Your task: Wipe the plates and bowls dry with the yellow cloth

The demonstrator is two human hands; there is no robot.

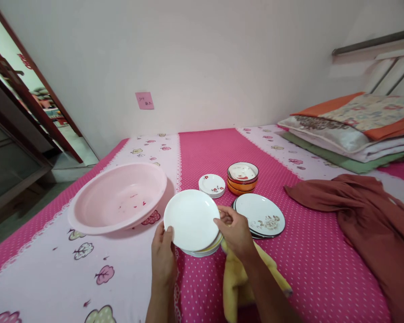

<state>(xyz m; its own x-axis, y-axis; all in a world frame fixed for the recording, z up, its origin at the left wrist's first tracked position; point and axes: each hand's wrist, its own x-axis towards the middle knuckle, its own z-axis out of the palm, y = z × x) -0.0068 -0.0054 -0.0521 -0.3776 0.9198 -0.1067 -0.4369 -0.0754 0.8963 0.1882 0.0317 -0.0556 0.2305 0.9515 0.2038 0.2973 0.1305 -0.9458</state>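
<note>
A plain white plate (191,220) is held by its rim between my two hands, above a stack of plates (204,252) that it mostly covers. My left hand (163,244) grips the left edge, thumb on top. At the right edge, the thumb and fingers of my right hand (235,226) are closed on the rim. Under my right forearm lies a yellow cloth (237,278). Close to my right hand is a stack of dark-rimmed plates (261,213) with a flower print. Beyond them sit small flowered plates (212,184) and stacked orange bowls (242,179).
A large pink basin (121,195) stands on the left of the bed (202,148). On the right lie a reddish-brown garment (353,211) and folded bedding (357,125). The white wall (205,67) bears a pink note (144,100). A doorway opens at the far left.
</note>
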